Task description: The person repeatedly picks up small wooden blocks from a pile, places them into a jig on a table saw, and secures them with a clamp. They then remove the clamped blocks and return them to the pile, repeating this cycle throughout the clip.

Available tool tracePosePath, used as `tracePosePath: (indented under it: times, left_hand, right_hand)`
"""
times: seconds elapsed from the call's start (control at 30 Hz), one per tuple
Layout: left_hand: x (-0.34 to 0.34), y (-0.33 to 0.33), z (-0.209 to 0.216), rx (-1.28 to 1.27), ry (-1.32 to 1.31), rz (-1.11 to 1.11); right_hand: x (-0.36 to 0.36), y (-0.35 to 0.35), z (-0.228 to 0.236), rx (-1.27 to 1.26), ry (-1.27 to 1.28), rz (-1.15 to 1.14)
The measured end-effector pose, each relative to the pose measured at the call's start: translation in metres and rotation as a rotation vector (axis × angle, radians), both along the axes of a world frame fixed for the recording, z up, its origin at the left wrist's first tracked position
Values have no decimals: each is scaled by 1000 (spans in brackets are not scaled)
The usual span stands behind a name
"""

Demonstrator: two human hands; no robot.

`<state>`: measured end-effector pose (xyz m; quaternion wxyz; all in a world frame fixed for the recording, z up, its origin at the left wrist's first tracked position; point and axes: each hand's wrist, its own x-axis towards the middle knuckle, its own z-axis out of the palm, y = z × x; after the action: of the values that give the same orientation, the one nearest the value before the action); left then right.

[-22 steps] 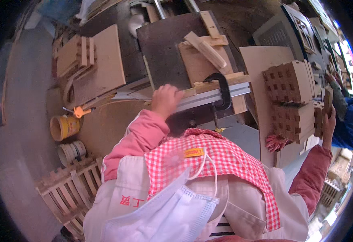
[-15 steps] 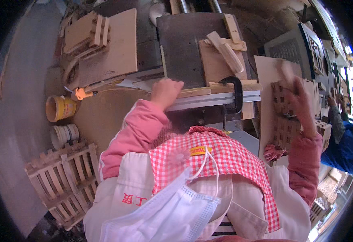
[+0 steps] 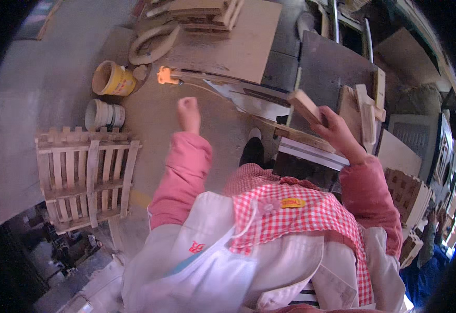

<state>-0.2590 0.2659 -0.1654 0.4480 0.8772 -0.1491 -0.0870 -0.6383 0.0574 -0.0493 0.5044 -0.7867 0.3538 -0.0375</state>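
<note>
My right hand (image 3: 338,133) grips one end of a short wooden block (image 3: 305,107), which juts up and to the left over the front edge of the dark machine table (image 3: 332,62). Just below runs the pale metal fence (image 3: 311,152) with a wooden strip along it. My left hand (image 3: 189,116) is out over the brown floor with its fingers curled in, and nothing shows in it. Several loose wood pieces (image 3: 366,112) lie on the machine table, to the right of the block.
A board table (image 3: 238,49) with stacked wood stands ahead. An orange clamp-like tool (image 3: 166,75) sits at its near corner. Left are a yellow bucket (image 3: 118,78), a white bucket (image 3: 105,113) and a slatted wooden pallet (image 3: 87,182). Notched wood pieces (image 3: 402,193) are stacked at right.
The view has turned left. My right hand has come from the stacks at right to the machine, the wooden block in it. My left hand has left the fence and moved out leftward.
</note>
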Motion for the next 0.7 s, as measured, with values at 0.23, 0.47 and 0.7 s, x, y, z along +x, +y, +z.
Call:
tracePosePath:
  times: [0.23, 0.47, 0.7]
  left_hand:
    - [124, 2, -36, -240, -7, 152]
    - [147, -27, -38, -56, 88, 51]
    - [112, -15, 0, -765, 136, 106]
  right_hand:
    - [-44, 13, 6, 340, -99, -289]
    - [-58, 29, 18, 412, -227, -459]
    - [-95, 33, 43, 337, -296, -595]
